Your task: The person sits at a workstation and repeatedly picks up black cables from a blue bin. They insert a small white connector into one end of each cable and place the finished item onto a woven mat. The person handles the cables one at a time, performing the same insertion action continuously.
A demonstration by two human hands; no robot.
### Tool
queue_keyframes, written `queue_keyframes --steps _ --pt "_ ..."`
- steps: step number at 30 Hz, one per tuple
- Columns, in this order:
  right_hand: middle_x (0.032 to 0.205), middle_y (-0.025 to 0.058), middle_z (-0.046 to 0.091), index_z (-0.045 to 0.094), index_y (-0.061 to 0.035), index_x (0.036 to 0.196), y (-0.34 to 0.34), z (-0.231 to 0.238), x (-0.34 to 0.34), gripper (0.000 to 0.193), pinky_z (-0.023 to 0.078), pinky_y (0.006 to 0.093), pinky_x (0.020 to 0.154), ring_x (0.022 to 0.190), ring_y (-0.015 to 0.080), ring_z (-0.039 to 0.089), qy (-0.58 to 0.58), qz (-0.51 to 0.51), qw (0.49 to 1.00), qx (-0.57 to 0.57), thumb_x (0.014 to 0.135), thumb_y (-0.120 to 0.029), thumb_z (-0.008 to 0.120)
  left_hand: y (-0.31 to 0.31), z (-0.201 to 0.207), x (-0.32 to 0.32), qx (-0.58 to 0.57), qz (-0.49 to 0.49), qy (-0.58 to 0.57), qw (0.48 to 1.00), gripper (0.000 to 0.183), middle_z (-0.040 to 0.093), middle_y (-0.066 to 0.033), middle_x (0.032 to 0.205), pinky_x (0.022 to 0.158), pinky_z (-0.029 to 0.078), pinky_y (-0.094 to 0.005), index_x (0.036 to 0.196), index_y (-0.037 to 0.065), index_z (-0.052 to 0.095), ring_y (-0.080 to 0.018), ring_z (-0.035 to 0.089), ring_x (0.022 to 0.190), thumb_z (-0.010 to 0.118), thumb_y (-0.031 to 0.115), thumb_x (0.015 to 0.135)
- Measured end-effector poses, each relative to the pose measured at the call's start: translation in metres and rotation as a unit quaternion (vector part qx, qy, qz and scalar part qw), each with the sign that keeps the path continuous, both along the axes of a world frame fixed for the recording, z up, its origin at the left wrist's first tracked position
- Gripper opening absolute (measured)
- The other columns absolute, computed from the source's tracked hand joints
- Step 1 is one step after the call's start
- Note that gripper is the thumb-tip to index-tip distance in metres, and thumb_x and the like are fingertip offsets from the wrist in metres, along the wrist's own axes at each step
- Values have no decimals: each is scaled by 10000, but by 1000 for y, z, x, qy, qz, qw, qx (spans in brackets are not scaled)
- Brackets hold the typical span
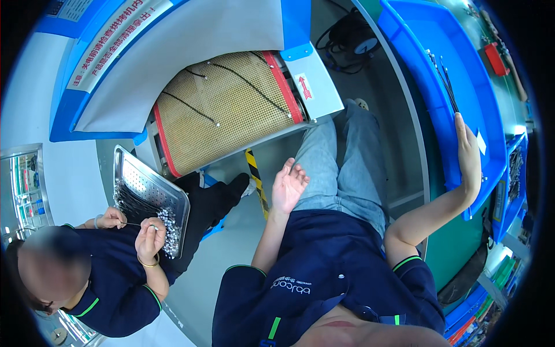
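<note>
Over the long blue bin (404, 43) at the right, my right hand (469, 147) reaches out, its fingers together at the lower ends of a few thin black cables (447, 87) with small connector tips. Those cables slant up along the bin's inner wall. My left hand (291, 186) is held in front of my lap, palm showing and fingers loosely bent, with nothing in it. Beyond it, several black cables (248, 82) lie spread apart on the tan mesh belt (231, 127) of a machine.
At the left a co-worker holds a thin cable in both hands (149, 237), beside a metal tray (151, 182) heaped with cables. The machine's blue-and-white hood (185, 63) overhangs the belt. More cables fill a smaller blue bin (514, 173) at far right.
</note>
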State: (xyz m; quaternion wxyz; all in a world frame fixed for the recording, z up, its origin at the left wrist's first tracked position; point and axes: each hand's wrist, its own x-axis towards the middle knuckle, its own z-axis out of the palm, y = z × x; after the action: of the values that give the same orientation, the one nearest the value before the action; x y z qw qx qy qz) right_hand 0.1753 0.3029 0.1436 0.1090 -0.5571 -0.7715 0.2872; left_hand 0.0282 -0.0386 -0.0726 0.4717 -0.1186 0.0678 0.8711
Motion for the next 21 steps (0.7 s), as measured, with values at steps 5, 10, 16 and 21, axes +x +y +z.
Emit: queue_keyframes --steps 5,10,16,21 --pt "1091 81 598 540 -18 1254 4 -2 -1 460 342 251 964 1052 133 518 16 -13 1000 -12 970 -371 458 1 0 0 -30 -9 21 999 268 543 -65 993 876 431 -366 1167 104 480 -184 524 936 496 210 922" --pt "730 66 434 589 11 989 -1 0 -3 461 378 257 679 704 129 408 65 32 996 52 945 -436 487 -1 -5 2 -51 -11 19 998 255 540 -60 981 870 430 -366 1151 98 489 -184 519 926 497 199 917" --pt "864 209 613 601 68 1062 -1 2 -12 661 432 321 820 869 236 585 7 7 1000 23 901 -557 462 -3 -8 -2 -64 -13 42 997 242 530 -54 989 876 421 -368 1147 100 495 -178 513 926 500 191 923" --pt "821 228 625 634 65 980 -9 12 -18 618 455 348 764 794 265 610 -7 -13 1000 20 899 -527 477 -4 -4 -1 -91 -9 46 995 237 549 -53 964 862 433 -361 1132 93 505 -180 530 909 501 184 913"
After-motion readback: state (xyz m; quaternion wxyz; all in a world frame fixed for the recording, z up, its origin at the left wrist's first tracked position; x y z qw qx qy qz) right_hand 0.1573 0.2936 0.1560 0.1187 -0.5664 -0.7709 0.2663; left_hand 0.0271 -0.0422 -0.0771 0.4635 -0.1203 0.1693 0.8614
